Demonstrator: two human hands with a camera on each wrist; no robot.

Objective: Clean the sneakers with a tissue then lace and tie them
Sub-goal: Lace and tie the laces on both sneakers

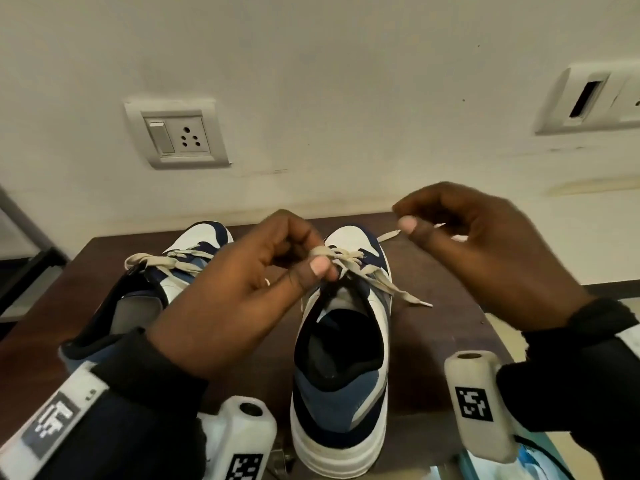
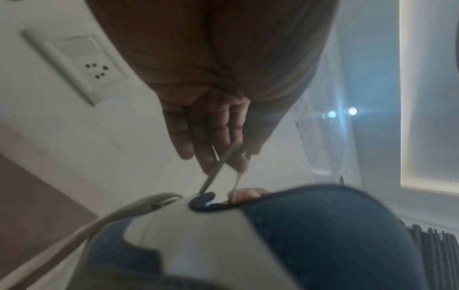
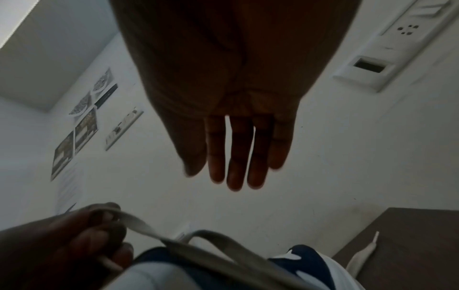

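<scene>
Two white, navy and blue sneakers stand on a dark brown table (image 1: 450,306), toes toward the wall. The left sneaker (image 1: 149,289) has its beige lace crossed over the tongue. Over the right sneaker (image 1: 343,341) my left hand (image 1: 318,261) pinches a loop of the beige lace (image 1: 346,258) between thumb and fingers; the left wrist view shows the lace (image 2: 223,162) rising from the eyelets into the fingers (image 2: 198,141). My right hand (image 1: 403,214) hovers to the right of that shoe and holds nothing, its fingers (image 3: 233,157) straight. Loose lace ends (image 1: 401,292) trail on the table.
A white switch and socket plate (image 1: 176,136) sits on the wall behind the shoes, and another wall panel (image 1: 588,98) is at the upper right. A light blue and white object (image 1: 519,462) lies at the table's near right edge, partly hidden by my sleeve.
</scene>
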